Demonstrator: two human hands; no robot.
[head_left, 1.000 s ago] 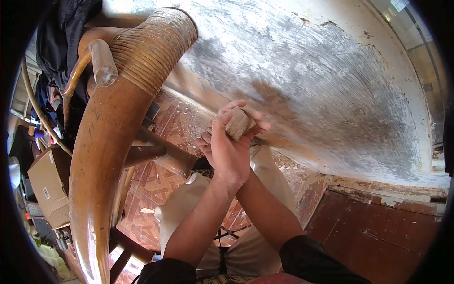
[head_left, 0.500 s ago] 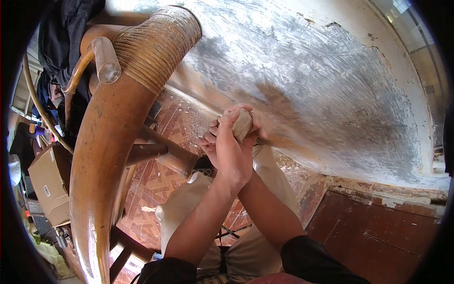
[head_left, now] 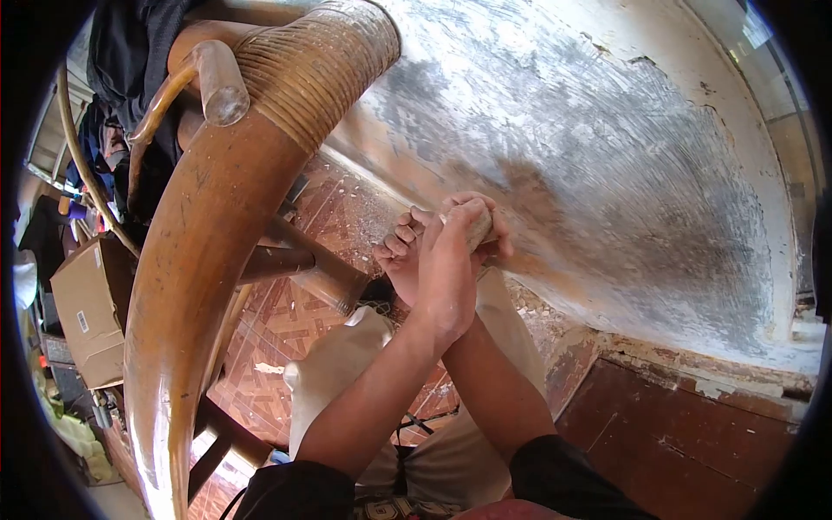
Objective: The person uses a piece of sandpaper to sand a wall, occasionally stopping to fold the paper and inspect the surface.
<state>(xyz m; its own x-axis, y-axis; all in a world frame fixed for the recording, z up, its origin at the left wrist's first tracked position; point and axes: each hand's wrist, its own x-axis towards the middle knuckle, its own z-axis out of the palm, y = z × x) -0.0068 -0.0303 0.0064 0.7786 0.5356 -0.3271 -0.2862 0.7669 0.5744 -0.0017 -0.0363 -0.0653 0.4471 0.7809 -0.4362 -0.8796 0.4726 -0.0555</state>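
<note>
Most of the big wall [head_left: 624, 173] in front of you looks rubbed down already. Its wide middle part is gray and scratchy, with lots of thin curved marks going across it. White paint is left along the top edge and the far right side, so those parts look not done yet. Down low, near your hands, a brown patch shows through, and the bottom strip by the floor [head_left: 295, 321] looks rough and chipped. I think you are well past halfway, with the low strip and the edges left to do.

Next to you on the left stands a big curved wooden chair [head_left: 199, 251] with cane wrapped round its top. Bits of paint and dust lie on the patterned floor under it. A cardboard box [head_left: 82, 312] sits far off to the left.

Your two hands are pressed together at the wall. Your left hand [head_left: 451, 269] is on top, fingers curled tight. Your right hand [head_left: 400, 260] is tucked under it, fingers bent up. Both squeeze a small tan sanding block [head_left: 478, 227]. Only its end peeks out above your left hand. It sits right against the low part of the wall, at the brown patch.
</note>
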